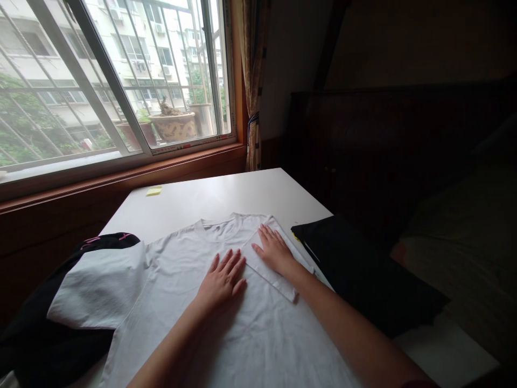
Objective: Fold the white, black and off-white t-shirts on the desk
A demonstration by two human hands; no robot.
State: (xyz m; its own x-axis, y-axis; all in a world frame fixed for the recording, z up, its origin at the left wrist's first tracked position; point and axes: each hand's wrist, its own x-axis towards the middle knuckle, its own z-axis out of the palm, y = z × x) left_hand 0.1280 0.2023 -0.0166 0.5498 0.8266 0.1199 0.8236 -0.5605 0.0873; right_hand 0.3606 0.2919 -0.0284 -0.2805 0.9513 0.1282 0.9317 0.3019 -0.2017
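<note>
A white T-shirt lies spread on the white table, its collar toward the far side. Its right sleeve is folded inward over the chest, while the left sleeve sticks out flat to the side. My left hand rests flat on the middle of the shirt, fingers spread, close to the tip of the folded sleeve. On the folded sleeve lies my right hand, palm down with its fingers stretched out. Neither hand grasps anything.
Black clothing with pink marks lies at the left, partly under the shirt sleeve. A dark folded garment covers the table's right edge. A yellow sticky note is on the white table. Beyond stand a barred window and a curtain.
</note>
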